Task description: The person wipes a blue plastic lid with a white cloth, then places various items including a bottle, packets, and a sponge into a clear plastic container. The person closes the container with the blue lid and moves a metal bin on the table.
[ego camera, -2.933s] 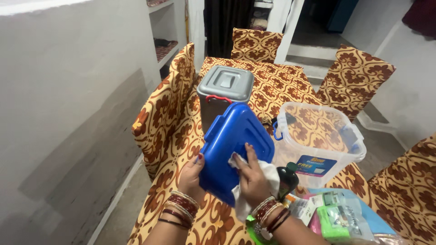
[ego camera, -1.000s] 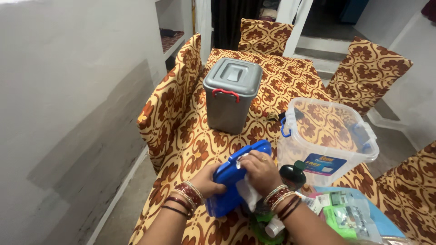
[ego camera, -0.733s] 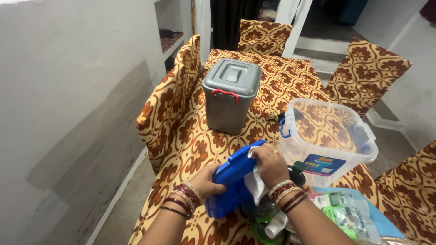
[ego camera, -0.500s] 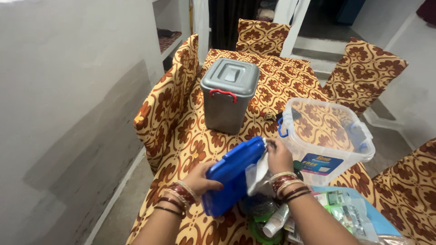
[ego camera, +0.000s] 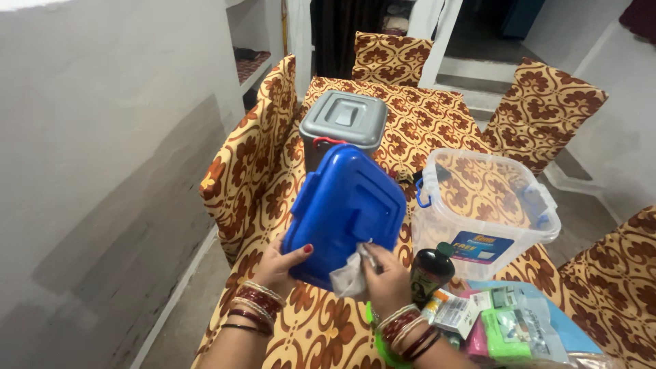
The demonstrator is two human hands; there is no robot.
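The left hand (ego camera: 277, 263) grips the lower left edge of the blue lid (ego camera: 345, 212), thumb on the front face and fingers curled behind it. This hold props the lid upright above the bench (ego camera: 321, 328), its broad face turned toward the person for access. The right hand (ego camera: 383, 273) presses a crumpled white cloth (ego camera: 348, 277) against the lid's lower face, fingers pinching the cloth. The clear storage box (ego camera: 482, 205) stands open just right of the lid. A grey lidded bin (ego camera: 342, 123) stands behind the lid. A dark bottle (ego camera: 429, 272) and assorted packets (ego camera: 506, 328) lie near the right wrist.
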